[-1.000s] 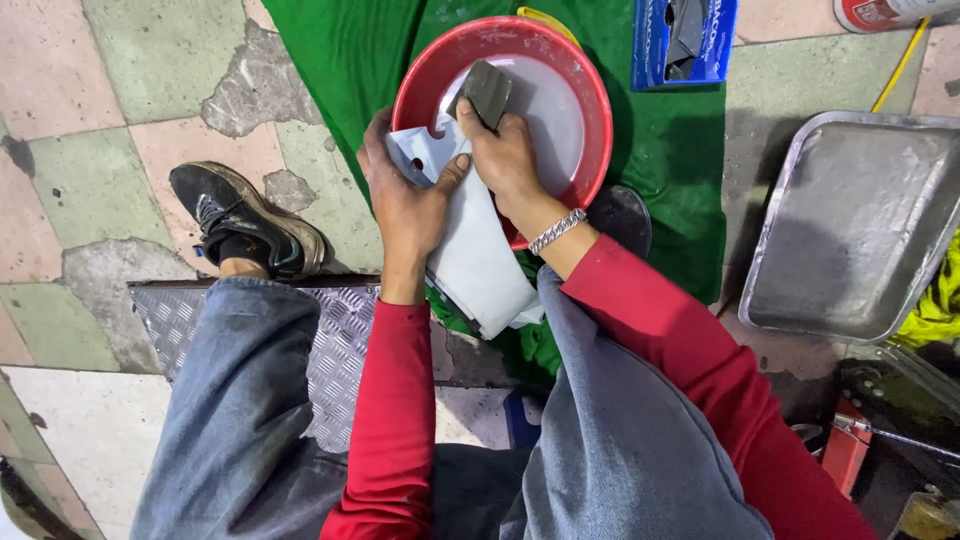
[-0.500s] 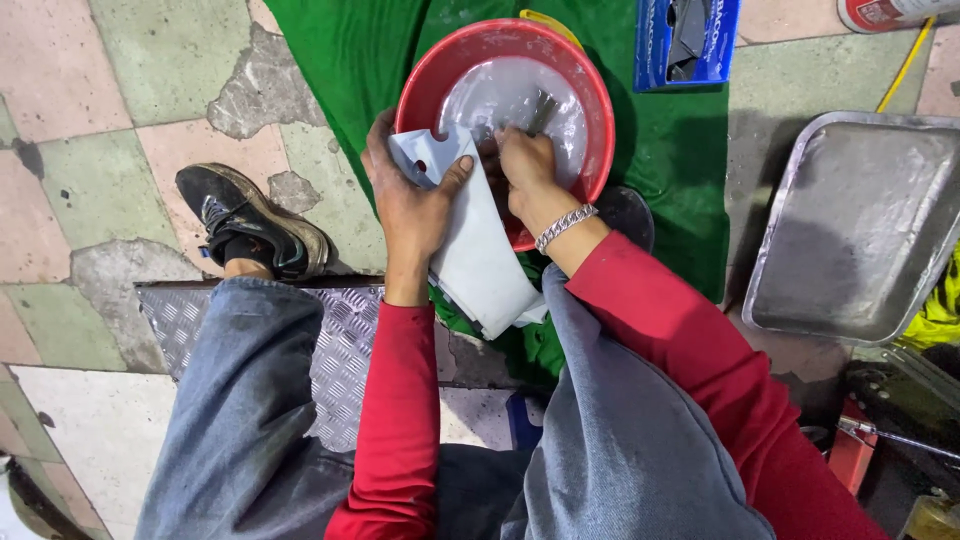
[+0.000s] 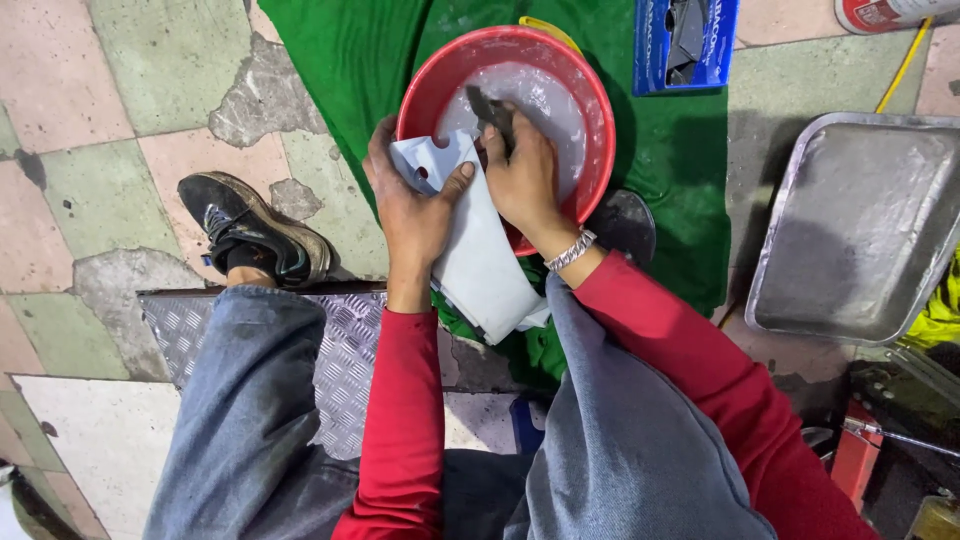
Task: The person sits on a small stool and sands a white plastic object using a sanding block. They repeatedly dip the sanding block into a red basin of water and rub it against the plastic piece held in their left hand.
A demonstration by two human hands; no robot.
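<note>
My left hand (image 3: 412,200) grips a pale grey-white plastic panel (image 3: 480,250) with a notched top edge, holding it tilted over the near rim of a red basin (image 3: 596,130) of soapy water. My right hand (image 3: 522,172) is closed on a small dark sanding pad (image 3: 490,108), pressed at the panel's upper edge just above the water. The basin rests on a green cloth (image 3: 360,50). Both sleeves are red, and my knees in blue jeans frame the bottom of the view.
A grey metal tray (image 3: 860,230) lies at the right. A blue box (image 3: 690,40) holding dark parts sits on the cloth beyond the basin. My shoe (image 3: 255,230) rests on cracked floor tiles, beside a checker-plate sheet (image 3: 340,350). Red tools show at the lower right.
My right hand has moved the dark pad from over the basin down toward the panel's top edge. The left hand keeps the panel in nearly the same place.
</note>
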